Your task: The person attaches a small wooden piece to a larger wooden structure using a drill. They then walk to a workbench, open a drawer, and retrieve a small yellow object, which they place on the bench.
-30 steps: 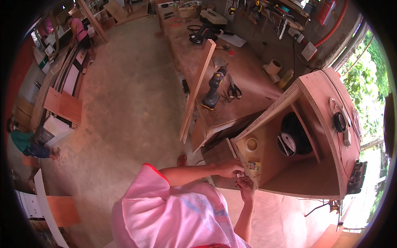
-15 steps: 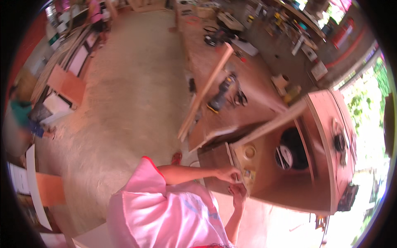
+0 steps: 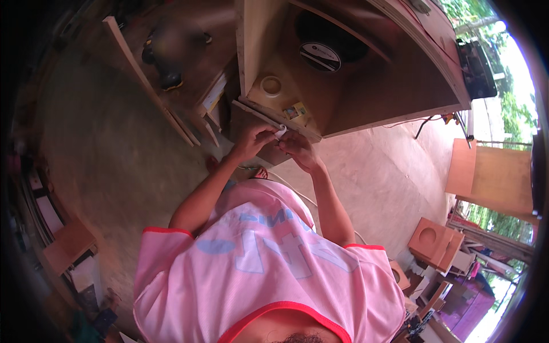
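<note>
Between my fingertips is a small white curled piece (image 3: 281,132), perhaps paper or tape; I cannot tell which. My left hand (image 3: 251,144) pinches it from the left. The closed fingers of my right hand (image 3: 301,152) meet it from the right. Both hands are at the near edge of a large open wooden box (image 3: 372,97). A pale ring-shaped roll (image 3: 271,86) and a small yellow printed packet (image 3: 296,111) lie inside, just beyond my fingers. Deeper in the box is a black round part with a white label (image 3: 320,57).
Left of the box, a long wooden strip (image 3: 140,71) leans by a worktable bearing a dark and yellow power tool (image 3: 170,79). A cable (image 3: 297,193) runs over the floor by my feet. Wooden boxes (image 3: 436,243) and clutter stand at the right.
My view has turned right, so the box now appears higher up and both arms show. The hands stay together at the box edge, and the white piece shows more plainly.
</note>
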`<state>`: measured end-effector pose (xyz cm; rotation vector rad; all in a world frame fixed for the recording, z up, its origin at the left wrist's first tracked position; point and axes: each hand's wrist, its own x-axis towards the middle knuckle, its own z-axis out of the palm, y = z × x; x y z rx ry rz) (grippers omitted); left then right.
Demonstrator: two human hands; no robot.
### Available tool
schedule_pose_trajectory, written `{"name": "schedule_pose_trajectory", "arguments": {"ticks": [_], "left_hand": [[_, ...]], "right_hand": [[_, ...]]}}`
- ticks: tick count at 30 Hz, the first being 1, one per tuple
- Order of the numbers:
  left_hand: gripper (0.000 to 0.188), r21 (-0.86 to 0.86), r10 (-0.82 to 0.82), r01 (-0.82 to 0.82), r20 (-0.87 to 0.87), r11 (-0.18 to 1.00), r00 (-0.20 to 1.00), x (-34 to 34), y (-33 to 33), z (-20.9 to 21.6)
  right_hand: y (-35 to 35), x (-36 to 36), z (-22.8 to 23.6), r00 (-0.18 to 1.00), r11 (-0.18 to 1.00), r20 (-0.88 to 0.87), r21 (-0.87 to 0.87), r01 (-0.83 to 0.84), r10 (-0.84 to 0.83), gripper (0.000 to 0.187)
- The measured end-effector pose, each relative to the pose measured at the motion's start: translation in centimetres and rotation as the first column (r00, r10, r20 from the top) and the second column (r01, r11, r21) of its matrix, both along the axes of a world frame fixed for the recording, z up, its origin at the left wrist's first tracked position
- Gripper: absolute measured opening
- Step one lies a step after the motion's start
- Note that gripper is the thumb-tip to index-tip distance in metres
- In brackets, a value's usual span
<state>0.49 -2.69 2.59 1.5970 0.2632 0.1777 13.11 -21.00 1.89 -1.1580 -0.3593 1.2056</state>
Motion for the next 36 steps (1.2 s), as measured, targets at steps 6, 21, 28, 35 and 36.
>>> {"name": "schedule_pose_trajectory", "arguments": {"ticks": [6,21,28,35,36], "left_hand": [[0.017,0.101,-0.031,0.026,0.055,0.995,0.998,-0.1,-0.1,0.5],[0.017,-0.281,-0.07,0.023,-0.158,0.959,0.985,-0.8,1.0,1.6],[0.027,-0.137,-0.002,-0.016,-0.127,0.991,0.992,-1.2,1.3,1.6],[0.028,0.22,-0.027,0.037,-0.05,0.975,0.998,-0.9,0.5,1.7],[0.026,0.254,-0.02,0.032,-0.049,0.967,0.999,-0.9,0.3,1.6]], "right_hand": [[-0.3,0.1,-0.1,0.993,0.996,-0.119,0.082,0.022,-0.013,0.025],[0.7,-1.3,1.2,0.956,0.999,0.294,-0.022,0.024,-0.016,0.018],[0.2,-1.3,0.9,0.992,0.999,0.122,0.031,0.012,-0.016,0.025],[-0.1,-1.7,-0.8,0.996,1.0,0.088,0.002,0.009,-0.009,0.028],[-0.1,-1.7,-1.0,0.993,1.0,0.12,-0.016,0.01,-0.008,0.028]]}}
